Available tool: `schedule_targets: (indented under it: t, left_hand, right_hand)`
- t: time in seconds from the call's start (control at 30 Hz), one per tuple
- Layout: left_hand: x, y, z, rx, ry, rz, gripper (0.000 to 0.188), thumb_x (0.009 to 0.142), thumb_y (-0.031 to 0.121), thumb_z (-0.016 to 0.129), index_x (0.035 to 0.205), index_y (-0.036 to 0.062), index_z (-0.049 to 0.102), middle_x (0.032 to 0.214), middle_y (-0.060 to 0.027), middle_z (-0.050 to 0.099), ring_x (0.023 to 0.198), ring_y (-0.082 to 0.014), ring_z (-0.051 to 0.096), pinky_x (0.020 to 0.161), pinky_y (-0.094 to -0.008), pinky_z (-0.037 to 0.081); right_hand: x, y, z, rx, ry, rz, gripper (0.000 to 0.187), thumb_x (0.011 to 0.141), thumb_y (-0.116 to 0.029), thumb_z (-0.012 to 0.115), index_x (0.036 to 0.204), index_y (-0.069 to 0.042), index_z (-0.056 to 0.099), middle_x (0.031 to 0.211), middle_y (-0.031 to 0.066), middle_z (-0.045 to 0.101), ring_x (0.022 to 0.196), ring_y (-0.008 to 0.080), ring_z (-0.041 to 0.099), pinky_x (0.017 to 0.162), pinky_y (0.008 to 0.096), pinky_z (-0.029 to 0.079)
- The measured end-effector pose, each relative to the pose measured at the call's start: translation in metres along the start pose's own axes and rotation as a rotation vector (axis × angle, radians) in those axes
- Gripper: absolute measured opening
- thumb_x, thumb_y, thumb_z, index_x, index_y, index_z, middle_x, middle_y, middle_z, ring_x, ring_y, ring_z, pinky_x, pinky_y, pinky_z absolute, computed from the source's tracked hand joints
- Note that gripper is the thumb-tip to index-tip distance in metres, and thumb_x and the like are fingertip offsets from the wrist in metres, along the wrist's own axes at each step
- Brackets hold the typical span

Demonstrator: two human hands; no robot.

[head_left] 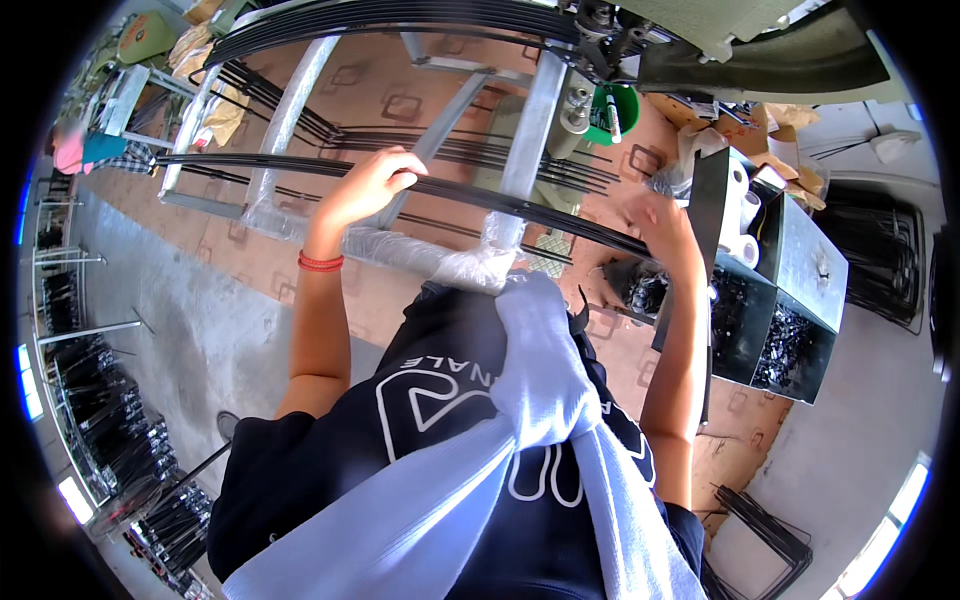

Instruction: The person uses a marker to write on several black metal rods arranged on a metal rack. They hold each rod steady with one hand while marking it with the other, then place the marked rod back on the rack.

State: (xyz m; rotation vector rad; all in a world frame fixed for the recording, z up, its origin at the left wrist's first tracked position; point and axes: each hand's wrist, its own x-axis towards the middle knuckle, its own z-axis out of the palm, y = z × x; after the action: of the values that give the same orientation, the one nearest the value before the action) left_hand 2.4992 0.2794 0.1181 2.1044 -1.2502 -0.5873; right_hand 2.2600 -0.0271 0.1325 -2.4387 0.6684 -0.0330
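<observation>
A bundle of long thin black rods runs across in front of me, lying over a metal frame. My left hand, with a red band at its wrist, is curled over the bundle, its thumb and fingers bent together around the rods. My right hand is at the right end of the same bundle. Motion smears its fingers, so their grip cannot be made out. Clear plastic film wraps the frame's near bar, close to my waist.
A machine stands at the far right, a green bucket below it. Metal boxes with white rolls and black pieces stand beside my right arm. More black rods lie across the frame's far side. Another person is at far left.
</observation>
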Motion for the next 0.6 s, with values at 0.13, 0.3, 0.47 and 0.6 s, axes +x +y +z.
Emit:
schedule_targets:
  t: [0.13,0.3,0.47,0.6]
  left_hand:
    - [0.01,0.004,0.006,-0.01,0.018,0.071,0.01,0.082,0.005,0.055,0.09,-0.0011,0.059,0.081,-0.0088,0.059,0.075,-0.0197,0.057,0.068,-0.0302,0.044]
    - [0.015,0.013,0.02,0.012,0.034,0.07,0.014,0.083,0.014,0.06,0.087,0.0001,0.06,0.08,-0.0083,0.059,0.078,-0.0205,0.057,0.069,-0.0304,0.044]
    - [0.028,0.026,0.041,-0.159,-0.011,0.043,0.023,0.079,0.029,0.065,0.081,0.0064,0.065,0.075,-0.0078,0.065,0.071,-0.0218,0.062,0.063,-0.0308,0.046]
    - [0.046,0.035,0.039,-0.061,-0.101,0.063,0.024,0.08,0.026,0.064,0.077,0.0027,0.062,0.069,-0.0095,0.062,0.065,-0.0216,0.059,0.061,-0.0317,0.044]
  right_hand:
    - [0.106,0.047,0.035,-0.136,0.061,0.034,0.039,0.078,-0.023,0.057,0.114,-0.007,0.054,0.102,0.024,0.06,0.097,0.04,0.056,0.085,0.0453,0.044]
    - [0.168,0.073,0.076,-0.237,0.077,0.123,0.044,0.076,-0.026,0.057,0.119,-0.013,0.054,0.113,0.0167,0.059,0.104,0.036,0.056,0.089,0.0438,0.044]
    - [0.18,0.078,0.084,-0.063,0.168,0.272,0.029,0.08,-0.021,0.047,0.104,-0.017,0.062,0.107,0.0168,0.061,0.1,0.0355,0.058,0.088,0.0417,0.045]
    - [0.173,0.129,0.064,0.35,0.358,0.297,0.027,0.08,-0.012,0.055,0.104,-0.003,0.064,0.069,0.0038,0.058,0.056,0.0109,0.054,0.048,0.0237,0.043]
